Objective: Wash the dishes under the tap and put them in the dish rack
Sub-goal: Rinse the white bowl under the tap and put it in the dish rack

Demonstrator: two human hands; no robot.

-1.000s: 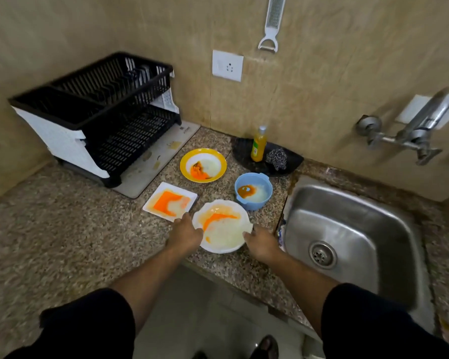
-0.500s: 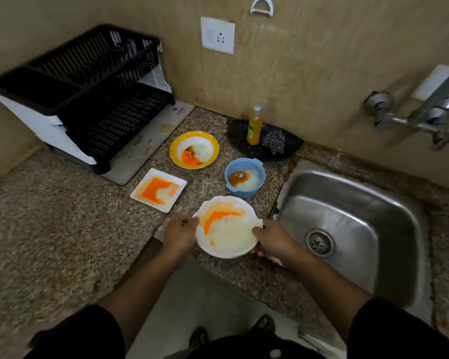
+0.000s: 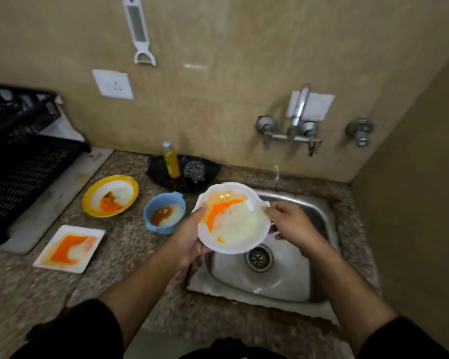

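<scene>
Granite counter (image 3: 140, 255) left, steel sink (image 3: 283, 275) right; left hand (image 3: 189, 237) and right hand (image 3: 290, 224) grip orange-smeared white plate (image 3: 233, 224) above sink's left edge, basin bare.

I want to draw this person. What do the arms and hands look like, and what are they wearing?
Both forearms are bare. Dark, black-looking sleeves stop around the elbows. The left hand and right hand wear no gloves, and no rings, watch or bracelets show. The picture is a little blurry, so tiny details could be missed.
</scene>
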